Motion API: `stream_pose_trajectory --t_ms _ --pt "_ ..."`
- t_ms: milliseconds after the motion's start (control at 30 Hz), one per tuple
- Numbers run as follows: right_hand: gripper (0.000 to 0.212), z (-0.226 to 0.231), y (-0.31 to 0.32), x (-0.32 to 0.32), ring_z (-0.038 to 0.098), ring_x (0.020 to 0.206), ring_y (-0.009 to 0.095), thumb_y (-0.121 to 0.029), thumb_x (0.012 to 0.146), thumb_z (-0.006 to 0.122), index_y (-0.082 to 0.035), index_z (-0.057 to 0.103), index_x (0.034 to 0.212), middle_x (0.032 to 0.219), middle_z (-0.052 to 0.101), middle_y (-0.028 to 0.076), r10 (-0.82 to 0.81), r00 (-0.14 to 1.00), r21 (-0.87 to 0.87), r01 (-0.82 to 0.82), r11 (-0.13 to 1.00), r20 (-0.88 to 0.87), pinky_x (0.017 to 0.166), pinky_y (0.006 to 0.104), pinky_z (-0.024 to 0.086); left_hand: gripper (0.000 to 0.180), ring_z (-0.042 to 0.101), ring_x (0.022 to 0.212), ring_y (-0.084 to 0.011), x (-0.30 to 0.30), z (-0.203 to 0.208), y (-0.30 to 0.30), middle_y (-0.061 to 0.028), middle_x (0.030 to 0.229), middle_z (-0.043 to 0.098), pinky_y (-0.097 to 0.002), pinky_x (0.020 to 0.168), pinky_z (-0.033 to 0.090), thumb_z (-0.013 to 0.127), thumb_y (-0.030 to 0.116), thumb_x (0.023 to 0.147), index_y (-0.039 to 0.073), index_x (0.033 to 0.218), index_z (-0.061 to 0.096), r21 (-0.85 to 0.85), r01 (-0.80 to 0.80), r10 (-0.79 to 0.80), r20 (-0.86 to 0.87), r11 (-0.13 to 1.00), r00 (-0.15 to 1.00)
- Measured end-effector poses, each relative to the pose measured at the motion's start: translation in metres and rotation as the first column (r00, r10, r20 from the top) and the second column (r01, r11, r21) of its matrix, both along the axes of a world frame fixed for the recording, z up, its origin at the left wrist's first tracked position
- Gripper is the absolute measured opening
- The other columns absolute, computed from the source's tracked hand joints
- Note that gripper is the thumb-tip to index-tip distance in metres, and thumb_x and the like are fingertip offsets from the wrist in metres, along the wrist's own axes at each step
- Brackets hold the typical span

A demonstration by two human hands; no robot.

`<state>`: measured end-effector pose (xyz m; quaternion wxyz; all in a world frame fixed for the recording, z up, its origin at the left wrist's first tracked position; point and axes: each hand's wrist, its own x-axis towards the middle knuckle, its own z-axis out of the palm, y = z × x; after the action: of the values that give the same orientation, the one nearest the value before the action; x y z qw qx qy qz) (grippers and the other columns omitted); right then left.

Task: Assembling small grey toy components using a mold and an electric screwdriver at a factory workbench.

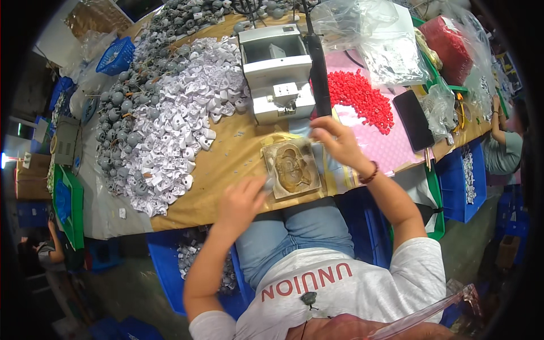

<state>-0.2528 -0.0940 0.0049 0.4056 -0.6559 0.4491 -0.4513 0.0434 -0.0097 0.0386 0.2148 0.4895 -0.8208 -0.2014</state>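
Resting near the front edge of the tabletop (226, 164), the worn tan jig block (292, 168) with its carved brownish recess could be nudged off toward the lap if it is pushed carelessly, since nothing visible fixes it. At the block's left corner the left hand (241, 204) is curled onto a small pale piece, while just behind the block the right hand (334, 139) is pinched together on something too blurred to tell. Further behind the block a white machine (276, 73) is seen, with white plastic parts (181, 124) heaped to its left and red caps (360, 96) to its right.

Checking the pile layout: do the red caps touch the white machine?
Apart. The head view shows bare pink mat and a black post between the red caps and the white machine.
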Motion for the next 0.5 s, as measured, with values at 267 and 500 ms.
stream_pose_trajectory --t_ms 267,500 --pt "0.012 -0.032 -0.025 -0.122 0.062 0.094 0.034 -0.005 0.085 0.061 -0.004 0.065 0.096 0.092 0.062 0.014 -0.377 0.413 -0.38 0.079 0.922 -0.829 0.077 0.0437 0.053 0.027 0.063 0.091 -0.0371 0.109 0.042 -0.006 -0.0159 0.096 0.067 -0.0469 0.08 0.051 0.074 0.017 0.081 0.006 0.105 0.068 0.132 -0.148 0.073 0.454 0.98 0.888" --pt "0.007 -0.052 -0.038 -0.124 0.06 0.094 0.035 -0.003 0.085 0.057 -0.001 0.063 0.09 0.091 0.061 0.016 -0.35 0.367 -0.377 -0.001 0.926 -0.862 0.079 0.0448 0.052 0.029 0.059 0.098 -0.0319 0.07 -0.035 -0.11 -0.0113 0.102 0.062 -0.0454 0.079 0.05 0.076 0.016 0.078 0.007 0.104 0.066 -0.409 -0.246 0.375 0.27 0.879 0.887"
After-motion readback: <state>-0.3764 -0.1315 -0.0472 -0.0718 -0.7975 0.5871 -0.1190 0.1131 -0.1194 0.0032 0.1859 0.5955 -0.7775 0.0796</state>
